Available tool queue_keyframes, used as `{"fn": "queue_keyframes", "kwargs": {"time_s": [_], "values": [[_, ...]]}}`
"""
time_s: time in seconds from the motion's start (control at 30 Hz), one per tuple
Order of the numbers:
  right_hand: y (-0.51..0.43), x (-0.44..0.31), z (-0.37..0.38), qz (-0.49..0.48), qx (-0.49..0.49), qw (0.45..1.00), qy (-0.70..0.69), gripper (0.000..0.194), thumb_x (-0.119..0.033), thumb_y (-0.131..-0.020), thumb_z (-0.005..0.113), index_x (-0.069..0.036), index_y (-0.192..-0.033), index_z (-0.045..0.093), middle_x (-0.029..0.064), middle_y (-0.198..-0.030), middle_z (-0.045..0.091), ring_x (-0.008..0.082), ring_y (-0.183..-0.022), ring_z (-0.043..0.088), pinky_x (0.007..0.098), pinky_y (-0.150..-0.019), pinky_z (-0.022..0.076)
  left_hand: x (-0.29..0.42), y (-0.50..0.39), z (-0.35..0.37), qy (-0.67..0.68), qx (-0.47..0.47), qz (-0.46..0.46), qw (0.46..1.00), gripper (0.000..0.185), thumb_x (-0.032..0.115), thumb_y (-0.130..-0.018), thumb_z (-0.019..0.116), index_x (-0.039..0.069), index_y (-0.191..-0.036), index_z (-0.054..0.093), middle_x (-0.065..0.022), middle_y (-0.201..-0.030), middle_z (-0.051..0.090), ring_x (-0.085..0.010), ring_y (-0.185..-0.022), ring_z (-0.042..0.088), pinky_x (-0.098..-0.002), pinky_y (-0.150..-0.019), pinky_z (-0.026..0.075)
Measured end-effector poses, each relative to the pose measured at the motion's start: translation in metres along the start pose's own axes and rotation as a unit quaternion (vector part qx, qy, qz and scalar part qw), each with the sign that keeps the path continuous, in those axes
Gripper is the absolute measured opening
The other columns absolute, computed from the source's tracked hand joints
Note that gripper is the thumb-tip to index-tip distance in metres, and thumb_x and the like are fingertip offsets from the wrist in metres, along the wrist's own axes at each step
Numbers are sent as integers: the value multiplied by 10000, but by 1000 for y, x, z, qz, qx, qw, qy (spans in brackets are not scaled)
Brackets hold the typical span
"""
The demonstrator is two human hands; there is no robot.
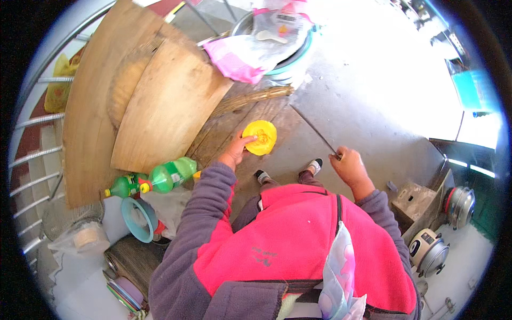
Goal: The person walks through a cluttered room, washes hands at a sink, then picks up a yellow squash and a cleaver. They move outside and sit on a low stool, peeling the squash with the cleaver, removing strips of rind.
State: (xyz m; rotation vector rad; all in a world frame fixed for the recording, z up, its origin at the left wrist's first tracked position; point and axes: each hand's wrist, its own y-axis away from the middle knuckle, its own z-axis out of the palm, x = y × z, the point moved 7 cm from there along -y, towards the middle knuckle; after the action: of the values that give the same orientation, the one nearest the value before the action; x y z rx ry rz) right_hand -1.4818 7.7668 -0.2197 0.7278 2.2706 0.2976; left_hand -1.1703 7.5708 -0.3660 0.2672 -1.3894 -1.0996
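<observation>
My left hand (236,151) grips a round piece of cut pumpkin (260,138). Its yellow flesh and seedy centre face up, and my thumb presses on the cut face. In my right hand (350,168) is a long, thin dark tool (313,127), which looks like a knife seen edge-on. It slants up and left from my fist, apart from the pumpkin, with its far end near the wooden table's edge. The worn wooden tabletop (256,114) lies beyond and below the pumpkin.
Wooden boards (172,100) stand at the left beside green plastic bottles (173,175). A bundle of stalks (253,100) lies on the table, near a teal-rimmed tub (294,64) with a pink-and-white plastic bag (240,56) on it. Cookers (430,252) and a wooden stool (414,198) stand right.
</observation>
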Motion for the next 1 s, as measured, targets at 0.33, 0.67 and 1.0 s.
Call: {"fn": "queue_keyframes", "kwargs": {"time_s": [0.33, 0.67, 1.0], "values": [[0, 108, -168, 43, 155, 980, -119, 459, -114, -897, 668, -91, -1338, 543, 136, -764, 651, 277, -649, 642, 392, -648, 544, 75, -18, 266, 224, -174, 2, 959, 577, 334, -907, 679, 117, -1406, 486, -105, -1338, 615, -302, -1193, 612, -474, -979, 520], [-42, 185, -230, -8, 228, 930, -288, 576, -1, -874, 661, -185, -1410, 560, 80, -692, 536, 130, -610, 495, 297, -619, 473, 141, -73, 442, 272, -248, -56, 928, 592, 342, -906, 681, 149, -1424, 469, -114, -1371, 558, -329, -1245, 553, -517, -1064, 462], [-132, 226, -410, -31, 347, 920, -179, 622, -9, -793, 690, -172, -1381, 572, 107, -758, 610, 248, -624, 591, 351, -627, 510, 211, -204, 651, 249, -297, -162, 907, 491, 308, -937, 621, 153, -1390, 511, -99, -1337, 591, -291, -1240, 564, -501, -1027, 494]]}}
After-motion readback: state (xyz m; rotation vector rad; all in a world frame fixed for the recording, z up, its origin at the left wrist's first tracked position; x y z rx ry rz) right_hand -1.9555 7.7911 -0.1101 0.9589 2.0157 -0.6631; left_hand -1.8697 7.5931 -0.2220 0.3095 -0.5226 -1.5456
